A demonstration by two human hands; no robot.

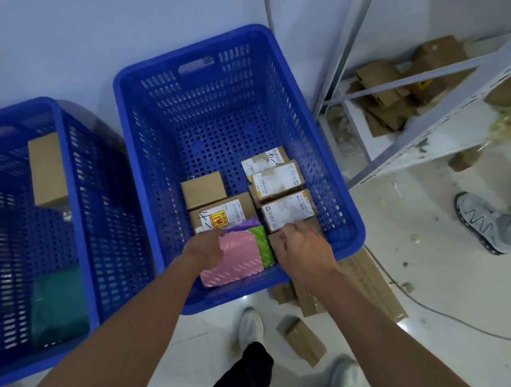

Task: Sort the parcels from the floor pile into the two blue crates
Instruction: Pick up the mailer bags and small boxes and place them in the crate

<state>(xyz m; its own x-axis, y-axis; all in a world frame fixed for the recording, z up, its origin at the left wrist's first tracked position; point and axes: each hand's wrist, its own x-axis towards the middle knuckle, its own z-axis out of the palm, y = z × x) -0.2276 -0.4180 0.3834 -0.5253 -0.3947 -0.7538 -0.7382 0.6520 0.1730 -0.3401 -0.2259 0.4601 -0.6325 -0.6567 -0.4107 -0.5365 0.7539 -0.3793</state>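
One pink parcel (233,261) under left hand (204,249), seemingly gripped, in crate (356,233).

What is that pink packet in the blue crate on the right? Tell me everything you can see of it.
The pink parcel is a soft, flat mailer of shiny plastic with faint pale diagonal stripes, slightly wrinkled. It lies tilted at the near end of the right blue crate. The left hand holds its left edge. A green parcel touches its right side, and a purple parcel peeks out behind it. No label shows.
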